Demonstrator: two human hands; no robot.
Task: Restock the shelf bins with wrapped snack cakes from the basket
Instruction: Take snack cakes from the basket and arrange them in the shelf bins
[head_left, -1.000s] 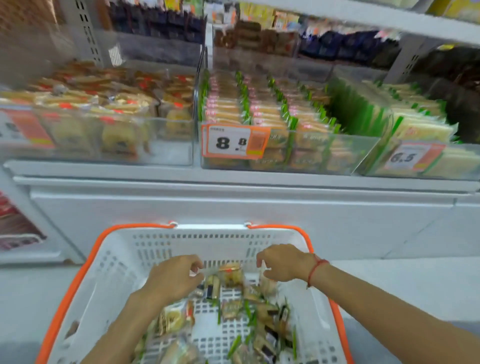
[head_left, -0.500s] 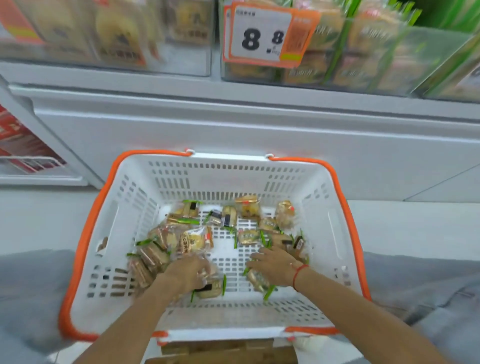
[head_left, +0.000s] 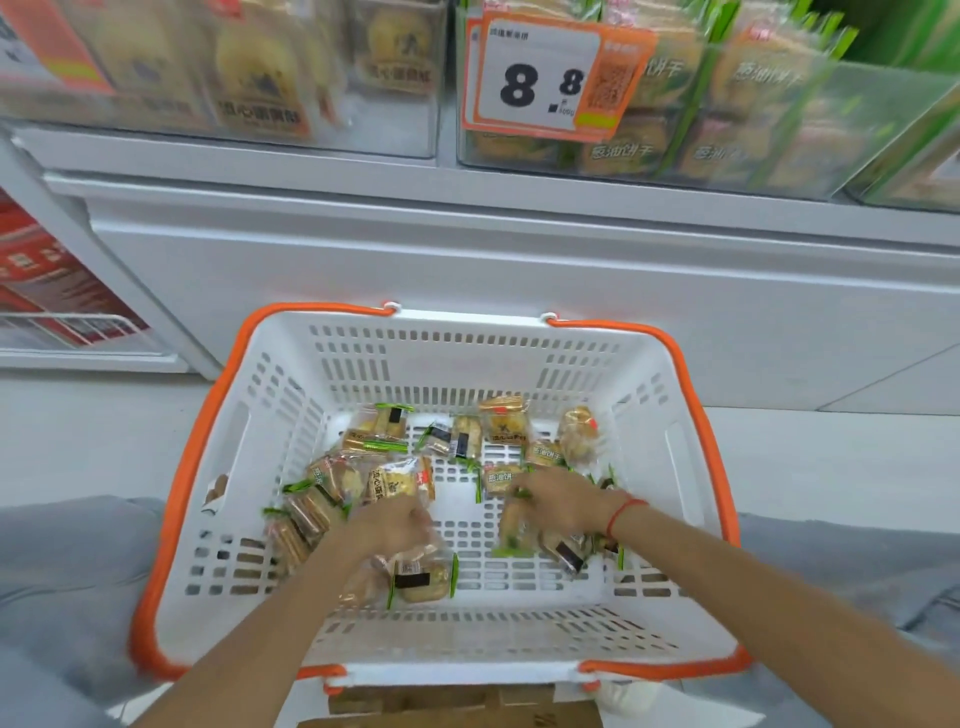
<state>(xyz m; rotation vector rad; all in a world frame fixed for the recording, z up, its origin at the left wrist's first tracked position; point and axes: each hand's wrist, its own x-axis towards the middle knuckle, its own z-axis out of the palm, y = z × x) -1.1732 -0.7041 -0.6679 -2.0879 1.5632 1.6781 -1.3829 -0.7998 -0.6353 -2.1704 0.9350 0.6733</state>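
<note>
Both hands are down inside the white basket (head_left: 358, 364), which sits in front of the white shelf unit (head_left: 467, 249) below the clear shelf bins (head_left: 441, 78). The left hand (head_left: 387, 525) has its fingers curled over a clear-wrapped snack cake (head_left: 421, 574) near the basket's near wall and appears to grip it, though blur hides the exact hold. The right hand (head_left: 563, 504), with a red cord at the wrist, closes round a green-edged packet (head_left: 511, 530) and seems to hold it upright. Further wrapped snack cakes (head_left: 395, 480) lie scattered loose across the slotted floor, mostly toward the far and left sides. The bins overhead look well filled already, the one behind the 8.8 price tag (head_left: 540, 78) holding green-edged packets that seem to match those under the right hand. Risks noted: two kinds of packet are mixed in the basket, so a cake may be lifted into the wrong bin if each handful is not sorted. The wrappers are slick and crinkled, so a packet held only by a film edge may slip and drop to the floor or back into the basket. Squeezing several at once may crush the soft cakes. A full bin may spill its front row when more is pushed in.
</note>
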